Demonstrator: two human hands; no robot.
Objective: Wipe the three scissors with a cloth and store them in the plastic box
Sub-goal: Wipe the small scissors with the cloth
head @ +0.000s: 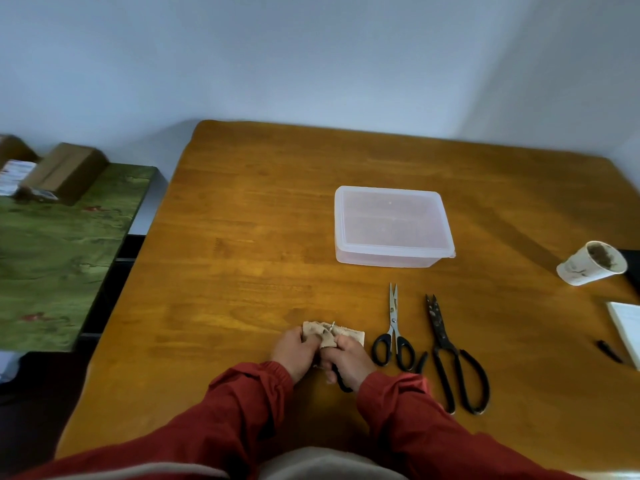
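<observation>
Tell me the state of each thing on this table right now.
plastic box: lid on.
silver scissors: lying flat, nearly closed.
dark scissors: lying flat, nearly closed, blades dirty.
third scissors: blades wrapped in cloth, tip showing.
cloth: bunched around those blades.
left hand: grips cloth.
right hand: grips the third scissors' handle.
paper cup: brown residue inside.

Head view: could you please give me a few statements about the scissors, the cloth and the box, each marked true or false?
1. The plastic box has its lid on. True.
2. All three scissors are in the box. False: the silver-bladed scissors and the dark scissors lie on the table, and the third scissors are in the hands.
3. The left hand grips the cloth. True.
4. The dark scissors lie left of the silver-bladed scissors. False: they lie to their right.
5. The right hand holds the third scissors. True.
</observation>
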